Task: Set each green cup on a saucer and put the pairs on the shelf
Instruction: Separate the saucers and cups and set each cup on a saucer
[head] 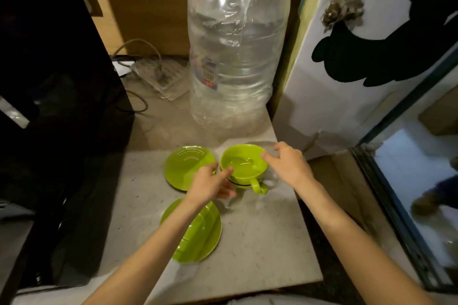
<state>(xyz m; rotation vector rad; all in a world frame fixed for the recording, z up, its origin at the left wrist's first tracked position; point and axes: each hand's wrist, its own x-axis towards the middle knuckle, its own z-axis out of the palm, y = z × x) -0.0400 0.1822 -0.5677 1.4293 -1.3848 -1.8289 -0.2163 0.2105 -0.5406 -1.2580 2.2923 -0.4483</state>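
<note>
A green cup (244,164) with its handle toward me sits at the back right of the pale counter, stacked on more green ware whose rim shows beneath it. My left hand (210,184) touches the cup's left rim with its fingertips. My right hand (288,164) rests its fingers on the right rim. An empty green saucer (184,166) lies just left of the cup. A second green saucer (200,233) lies nearer me, partly under my left forearm.
A big clear water bottle (235,52) in plastic wrap stands behind the cup. A dark appliance (49,106) fills the left side, with a power strip (161,77) and cables behind. A white fridge door (347,69) stands to the right.
</note>
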